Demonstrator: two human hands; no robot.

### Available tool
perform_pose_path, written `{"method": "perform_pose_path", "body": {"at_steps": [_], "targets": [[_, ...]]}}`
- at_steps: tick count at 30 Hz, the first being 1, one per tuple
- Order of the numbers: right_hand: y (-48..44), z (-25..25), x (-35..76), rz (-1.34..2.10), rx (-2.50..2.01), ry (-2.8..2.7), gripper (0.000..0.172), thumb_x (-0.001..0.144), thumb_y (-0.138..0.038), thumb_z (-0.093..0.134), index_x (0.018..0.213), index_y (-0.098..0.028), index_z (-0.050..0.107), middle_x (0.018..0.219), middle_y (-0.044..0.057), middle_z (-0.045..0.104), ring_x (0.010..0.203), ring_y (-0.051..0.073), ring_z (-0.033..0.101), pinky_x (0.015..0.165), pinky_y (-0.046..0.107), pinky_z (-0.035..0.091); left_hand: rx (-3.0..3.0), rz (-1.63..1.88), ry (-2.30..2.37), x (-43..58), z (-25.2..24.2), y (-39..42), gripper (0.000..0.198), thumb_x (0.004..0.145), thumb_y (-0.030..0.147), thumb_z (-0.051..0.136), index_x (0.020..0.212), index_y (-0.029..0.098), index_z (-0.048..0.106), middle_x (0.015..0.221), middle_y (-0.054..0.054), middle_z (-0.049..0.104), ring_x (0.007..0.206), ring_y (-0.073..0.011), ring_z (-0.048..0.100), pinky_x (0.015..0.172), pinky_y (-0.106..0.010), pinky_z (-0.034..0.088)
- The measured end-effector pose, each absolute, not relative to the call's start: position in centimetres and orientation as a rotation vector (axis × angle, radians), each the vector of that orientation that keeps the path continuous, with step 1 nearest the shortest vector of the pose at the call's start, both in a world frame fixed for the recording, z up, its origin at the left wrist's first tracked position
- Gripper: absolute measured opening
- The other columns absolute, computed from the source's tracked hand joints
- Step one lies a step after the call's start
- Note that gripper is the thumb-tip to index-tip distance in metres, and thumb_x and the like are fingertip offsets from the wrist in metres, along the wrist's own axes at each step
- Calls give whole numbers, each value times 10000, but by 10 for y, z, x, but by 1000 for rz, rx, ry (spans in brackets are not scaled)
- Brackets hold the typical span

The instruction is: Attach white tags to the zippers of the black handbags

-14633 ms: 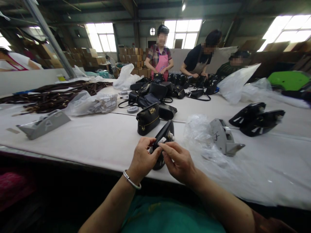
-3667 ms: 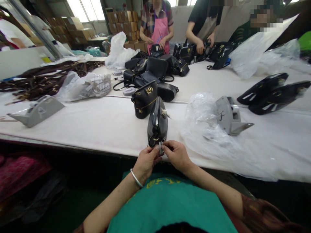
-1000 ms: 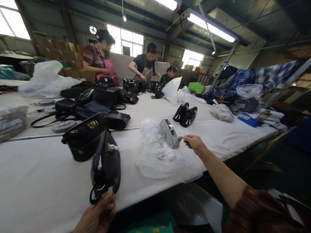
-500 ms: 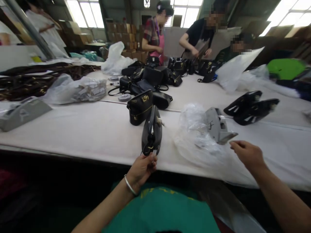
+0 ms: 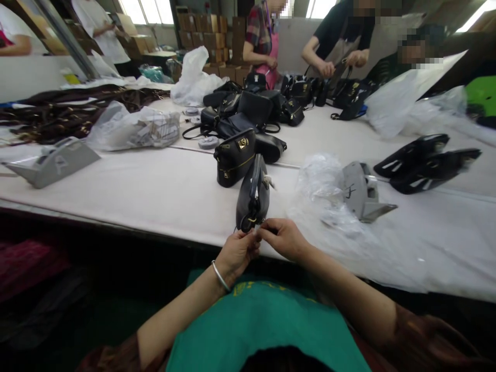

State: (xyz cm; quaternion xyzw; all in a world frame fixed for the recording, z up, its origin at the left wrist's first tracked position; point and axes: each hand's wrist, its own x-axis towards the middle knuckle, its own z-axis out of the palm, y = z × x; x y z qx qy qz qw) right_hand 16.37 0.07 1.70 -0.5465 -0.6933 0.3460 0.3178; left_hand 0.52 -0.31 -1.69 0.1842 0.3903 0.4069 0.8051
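Head view: left hand (image 5: 234, 254) pinches black leather-look handbag (image 5: 245, 200); right hand (image 5: 285, 239) adjoins, closed. Brown cardboard boxes (image 5: 205, 37) stand beyond white table (image 5: 155, 188).

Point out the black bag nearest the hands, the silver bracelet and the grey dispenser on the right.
Black bag (image 5: 248, 197), head view: middle of its body.
Silver bracelet (image 5: 220, 277), head view: the band's curve.
Grey dispenser (image 5: 357, 193), head view: its flat side panel.
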Motion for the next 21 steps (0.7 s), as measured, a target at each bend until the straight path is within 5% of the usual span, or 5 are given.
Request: {"method": "perform_pose_path", "body": {"at_steps": [14,21], "targets": [[7,20,176,792,-1643,-1941,190,859,-251,590,748,-174,725,663,17,693,601,147,592,584,254,403,381,859,834,5,-18,-3,402,565,306,917,761,128,614,679,6,584,559,-67,524,496,-178,442],[0,31,171,986,-1315,-1811,162,872,-263,604,810,-178,728,744,15,716,692,151,642,652,243,479,382,858,834,6,-18,-3,414,565,326,919,786,117,637,684,-2,597,566,-73,543,507,-182,451]]}}
